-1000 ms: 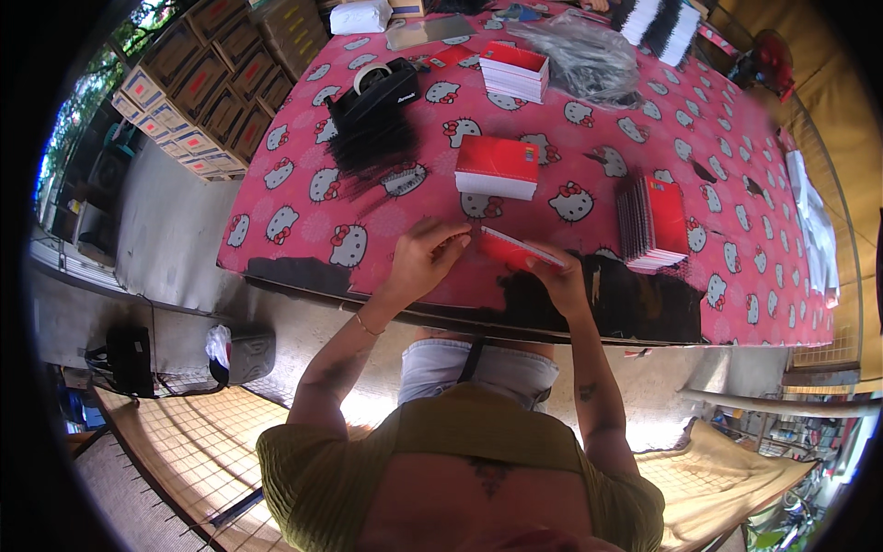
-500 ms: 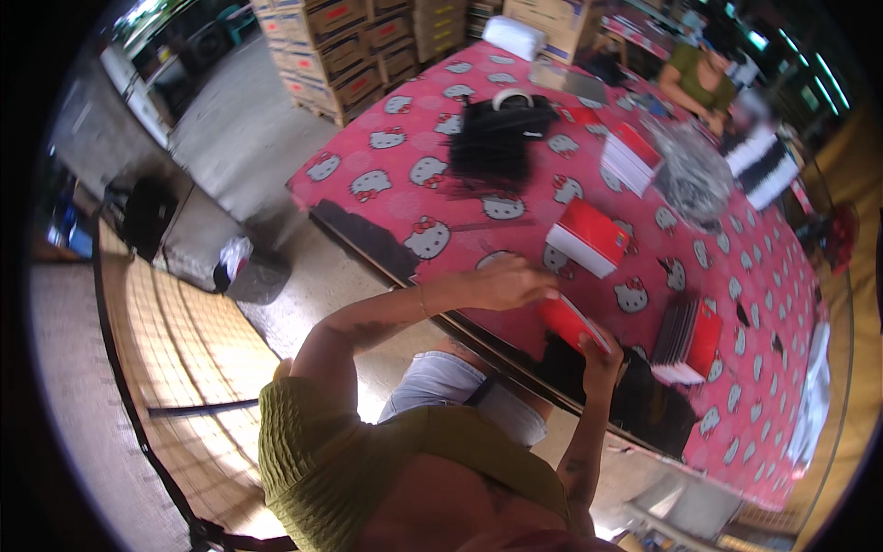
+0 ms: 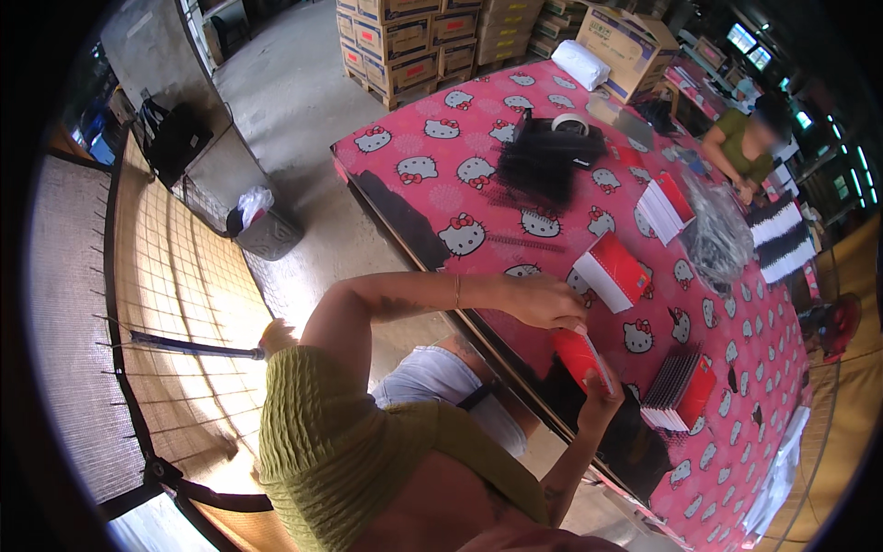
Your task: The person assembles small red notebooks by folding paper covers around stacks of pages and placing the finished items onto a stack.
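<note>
**The right hand (image 3: 601,405) is gripping a red notebook (image 3: 575,354)**

From my distant post I am looking down on a big pink table (image 3: 777,368), which is filling the middle and right of the scene. Stacked cartons (image 3: 409,46) are standing on the floor beyond its far left end. A co-worker (image 3: 740,147) in a green top is leaning in at the far right. An open cardboard box (image 3: 616,51) is standing at the far end, just beside a white package (image 3: 581,63).

Crumpled clear plastic (image 3: 717,235) is lying on the far right part of the table. A pile of black coils (image 3: 533,170) is spreading out to the left, next to a black tape dispenser (image 3: 587,149). Three stacks of red-covered notebooks (image 3: 614,271) are forming a loose row from far to near right, well clear of the plain edge.

The red notebook is tilting above the near edge, closest to the middle stack. My view is showing the right hand clasping its near end. The left hand (image 3: 547,304) is bending its fingers at the far end; I am not managing to tell whether they are grasping it. A loose coil (image 3: 524,243) is lying farther left.
</note>
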Available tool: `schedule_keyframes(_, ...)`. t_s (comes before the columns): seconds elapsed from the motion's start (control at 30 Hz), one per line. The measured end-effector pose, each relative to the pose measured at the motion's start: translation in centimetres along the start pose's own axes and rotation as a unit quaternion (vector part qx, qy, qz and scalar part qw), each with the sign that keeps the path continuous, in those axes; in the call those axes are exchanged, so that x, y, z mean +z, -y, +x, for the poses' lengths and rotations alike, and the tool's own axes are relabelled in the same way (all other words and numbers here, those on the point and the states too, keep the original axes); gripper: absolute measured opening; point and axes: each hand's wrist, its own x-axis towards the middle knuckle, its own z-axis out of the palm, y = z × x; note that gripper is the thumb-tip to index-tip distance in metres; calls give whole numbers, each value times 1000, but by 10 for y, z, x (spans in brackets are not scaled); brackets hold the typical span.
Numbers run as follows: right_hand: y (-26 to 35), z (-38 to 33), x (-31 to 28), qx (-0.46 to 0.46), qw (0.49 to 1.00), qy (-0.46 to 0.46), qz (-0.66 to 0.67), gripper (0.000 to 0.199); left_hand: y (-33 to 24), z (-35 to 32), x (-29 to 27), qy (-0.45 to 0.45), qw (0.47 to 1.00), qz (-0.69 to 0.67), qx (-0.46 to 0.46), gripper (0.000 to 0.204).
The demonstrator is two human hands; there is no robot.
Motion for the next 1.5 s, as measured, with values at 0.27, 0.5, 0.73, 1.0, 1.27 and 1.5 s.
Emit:
schedule_keyframes(0.27, 35, -4, 16, -23, 998, -57, -8, 27, -26, 7, 8, -175, 967, 174, 69, 31)
schedule_keyframes(0.5, 55, -5, 14, -40, 997, -64, -19, 31, -26, 9, -2, -86, 991, 95, 23, 30)
schedule_keyframes(0.73, 68, -7, 21, -43, 990, -115, 74, 32, -62, 17, 10, -216, 938, 271, 27, 68)
schedule_keyframes(1.0, 51, -8, 47, 6, 985, -113, 134, 32, -62, 7, 16, -152, 943, 289, -72, 80)
schedule_keyframes(1.27, 60, -19, 36, 23, 989, -92, 113, 30, -41, 5, -3, -120, 979, 164, -25, 38)
schedule_keyframes(1.5, 71, -20, 25, -10, 998, -39, 50, 26, -47, 8, -19, -110, 991, 66, 23, 23)
